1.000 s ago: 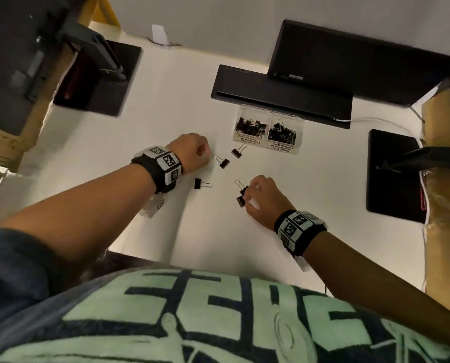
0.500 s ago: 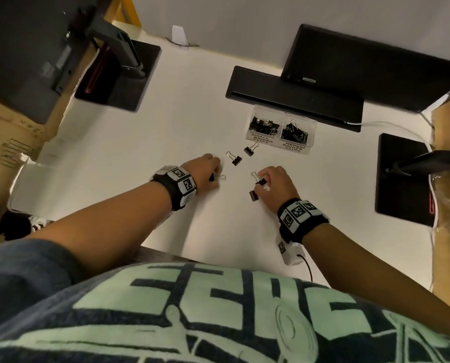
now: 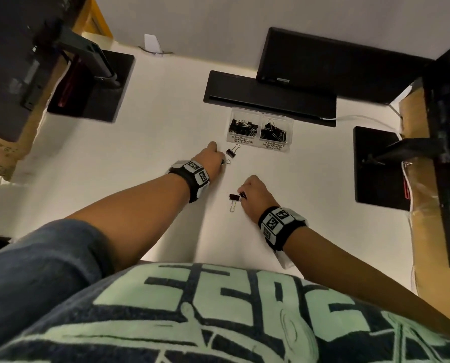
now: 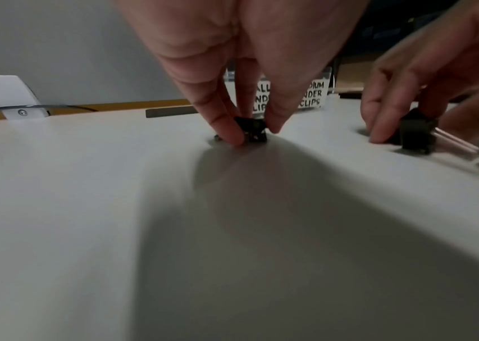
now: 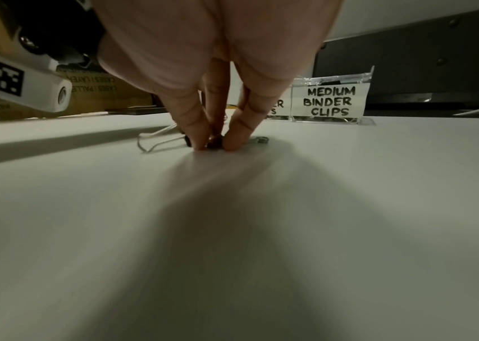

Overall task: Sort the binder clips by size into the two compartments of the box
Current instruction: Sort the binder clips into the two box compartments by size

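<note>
The clear two-compartment box (image 3: 260,148) stands on the white surface (image 3: 310,192) just in front of a black monitor base, and both halves already hold a heap of black clips: the left half, labelled for small binder clips (image 3: 243,127), and the right half, labelled for medium binder clips (image 3: 273,131). Judging by that, most of the sorting is done.

Four clips appear to be left outside. The left hand (image 3: 210,159) has its fingertips closed in a pinch on a small clip (image 4: 252,129) that is resting on the surface near the box. A larger loose clip (image 3: 231,152) lies just beside that hand, between it and the small compartment. The right hand (image 3: 252,195), nearer the person and well apart from the box, pinches another small black clip (image 5: 214,142) against the surface, while a bigger clip (image 3: 233,198) with long wire handles lies touching or just beside its fingers.

Both pinched clips look small, so they probably belong in the left compartment; the two larger ones remain for the right.
</note>
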`<move>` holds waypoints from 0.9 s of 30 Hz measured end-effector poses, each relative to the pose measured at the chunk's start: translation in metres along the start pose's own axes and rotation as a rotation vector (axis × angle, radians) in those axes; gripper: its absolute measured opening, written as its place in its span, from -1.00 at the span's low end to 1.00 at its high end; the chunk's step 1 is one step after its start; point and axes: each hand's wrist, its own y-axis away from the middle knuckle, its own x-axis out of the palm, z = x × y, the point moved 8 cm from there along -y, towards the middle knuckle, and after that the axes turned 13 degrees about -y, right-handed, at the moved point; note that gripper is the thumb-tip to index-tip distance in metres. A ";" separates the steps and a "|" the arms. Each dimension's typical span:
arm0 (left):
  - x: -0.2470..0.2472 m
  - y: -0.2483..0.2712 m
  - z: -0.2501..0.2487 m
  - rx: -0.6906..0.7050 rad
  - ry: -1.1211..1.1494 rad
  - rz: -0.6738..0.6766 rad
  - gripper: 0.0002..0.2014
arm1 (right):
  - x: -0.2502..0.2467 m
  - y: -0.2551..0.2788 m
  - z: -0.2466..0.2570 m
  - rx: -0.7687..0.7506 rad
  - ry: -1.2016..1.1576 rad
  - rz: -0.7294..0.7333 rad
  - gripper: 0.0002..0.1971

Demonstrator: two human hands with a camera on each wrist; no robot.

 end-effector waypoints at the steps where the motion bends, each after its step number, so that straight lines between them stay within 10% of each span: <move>1: 0.001 -0.001 0.000 -0.011 -0.002 0.006 -0.73 | 0.000 -0.001 0.001 -0.014 -0.001 0.003 -0.75; 8: 0.004 -0.003 0.002 -0.001 0.009 -0.015 -0.79 | -0.011 -0.006 0.001 -0.015 0.056 -0.021 -0.76; 15: -0.006 0.005 0.005 0.010 0.160 -0.123 -0.85 | -0.036 -0.008 -0.007 0.164 -0.525 -0.191 -0.81; 21: -0.019 0.009 0.029 -0.246 0.562 -0.254 -0.83 | -0.025 -0.013 -0.016 0.460 -1.086 -0.149 -0.65; 27: -0.014 -0.003 0.047 -0.503 0.947 -0.151 -0.63 | -0.007 -0.018 0.001 0.274 -0.533 0.053 -0.86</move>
